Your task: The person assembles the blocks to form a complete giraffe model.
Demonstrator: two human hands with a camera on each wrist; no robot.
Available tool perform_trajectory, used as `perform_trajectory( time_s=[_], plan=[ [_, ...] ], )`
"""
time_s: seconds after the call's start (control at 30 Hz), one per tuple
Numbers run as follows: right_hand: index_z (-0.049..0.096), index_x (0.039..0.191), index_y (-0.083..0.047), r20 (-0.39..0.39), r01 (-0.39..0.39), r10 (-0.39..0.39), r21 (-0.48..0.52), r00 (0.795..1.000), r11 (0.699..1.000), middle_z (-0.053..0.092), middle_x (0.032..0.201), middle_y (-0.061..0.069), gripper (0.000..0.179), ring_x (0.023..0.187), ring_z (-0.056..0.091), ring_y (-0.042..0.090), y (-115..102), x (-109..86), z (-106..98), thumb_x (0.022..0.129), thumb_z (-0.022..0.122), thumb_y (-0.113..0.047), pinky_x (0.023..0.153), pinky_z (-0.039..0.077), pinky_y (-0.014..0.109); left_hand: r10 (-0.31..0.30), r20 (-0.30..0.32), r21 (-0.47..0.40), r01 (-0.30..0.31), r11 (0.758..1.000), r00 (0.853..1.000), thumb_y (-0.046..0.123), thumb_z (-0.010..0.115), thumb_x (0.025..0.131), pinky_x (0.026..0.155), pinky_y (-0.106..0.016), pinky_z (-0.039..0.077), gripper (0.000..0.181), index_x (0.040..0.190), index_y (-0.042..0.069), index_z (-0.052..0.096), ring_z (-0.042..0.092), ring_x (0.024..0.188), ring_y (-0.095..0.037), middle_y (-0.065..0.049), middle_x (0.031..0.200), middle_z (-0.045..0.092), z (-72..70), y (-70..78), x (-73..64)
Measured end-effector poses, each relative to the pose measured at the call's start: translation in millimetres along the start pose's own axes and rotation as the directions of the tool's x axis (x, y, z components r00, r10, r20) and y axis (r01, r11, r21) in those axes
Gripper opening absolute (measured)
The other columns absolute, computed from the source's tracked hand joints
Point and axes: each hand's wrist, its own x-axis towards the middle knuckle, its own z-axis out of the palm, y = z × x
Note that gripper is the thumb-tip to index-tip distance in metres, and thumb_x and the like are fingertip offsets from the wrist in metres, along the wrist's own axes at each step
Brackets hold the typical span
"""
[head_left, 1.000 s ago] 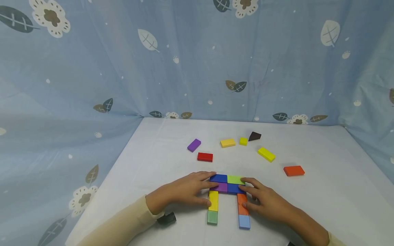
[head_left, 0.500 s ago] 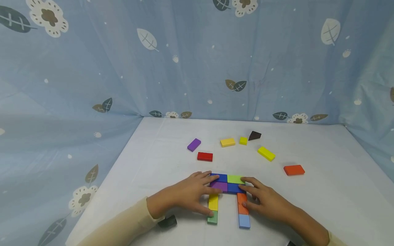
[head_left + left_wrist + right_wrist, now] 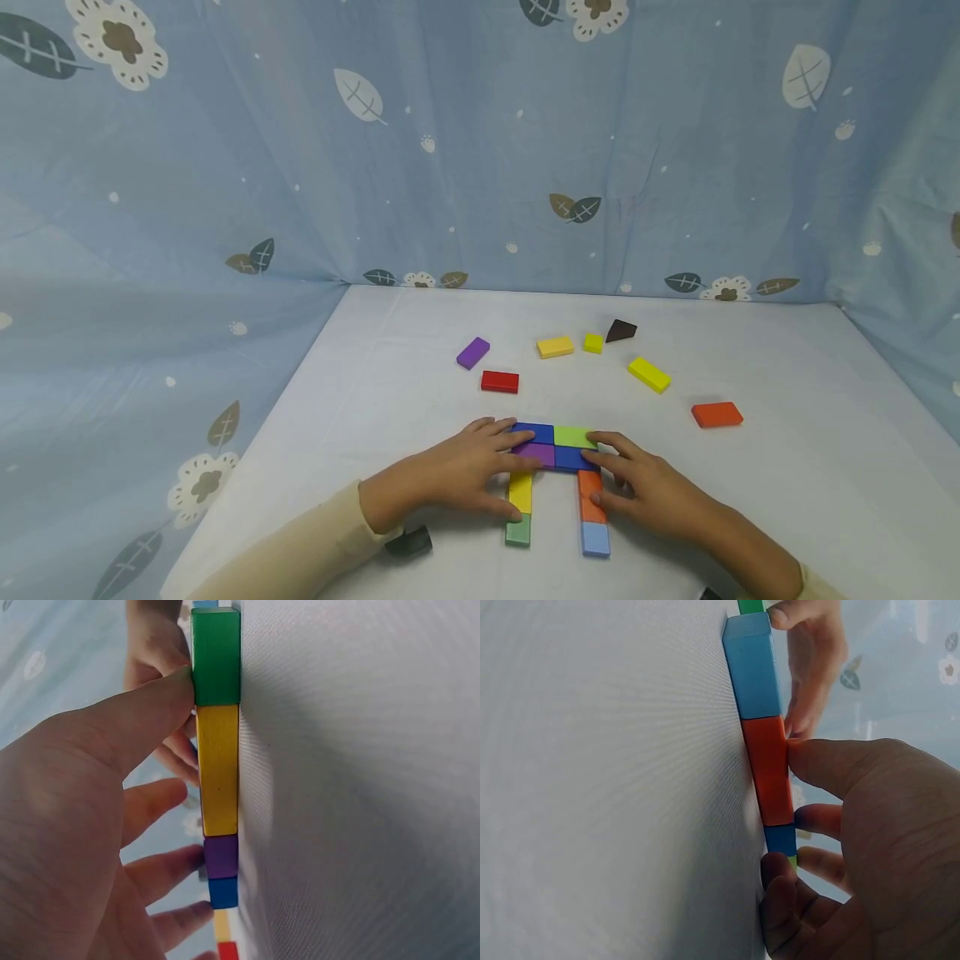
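Flat wooden blocks lie pushed together on the white cloth. Blue (image 3: 543, 437) and lime (image 3: 573, 436) blocks form the far row, with purple (image 3: 546, 453) and dark blue (image 3: 572, 459) ones below. Two legs run toward me: a yellow block (image 3: 520, 493) ending in a green block (image 3: 517, 534), and an orange block (image 3: 589, 485) ending in a light blue block (image 3: 596, 540). My left hand (image 3: 461, 473) is spread, thumb on the green block, fingertips on the blue and purple ones. My right hand (image 3: 656, 492) touches the orange block with its thumb; fingertips rest on the lime and dark blue blocks.
Farther back lie loose blocks: purple (image 3: 473, 353), red (image 3: 499, 382), pale yellow (image 3: 555, 347), a small yellow cube (image 3: 593, 343), dark brown (image 3: 621, 331), bright yellow (image 3: 648, 375) and orange-red (image 3: 717, 414). A black object (image 3: 409, 542) shows by the left wrist. Blue patterned fabric (image 3: 480, 150) hangs behind.
My left hand has spread wider: its thumb has shifted from the yellow block toward me onto the green one, and its fingers reach farther over the blocks. The right hand stays put.
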Motion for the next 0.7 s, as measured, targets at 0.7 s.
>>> perform_trajectory(
  time_s=[0.7],
  plan=[
    [0.060,0.135,-0.022,0.015,0.005,-0.006,0.014,1.000,1.000,0.037,0.148,-0.004,0.061,0.087,0.049,0.005,2.0,1.4,-0.2,0.085,0.068,-0.055,0.073,0.050,0.021,-0.013,-0.007,0.002,0.013,1.000,1.000,0.078,0.046,0.082,0.115,-0.052,0.014,0.080,0.148,0.033,0.041,0.014,0.146,-0.024,0.008,0.158,0.025,-2.1,0.6,0.5]
  ],
)
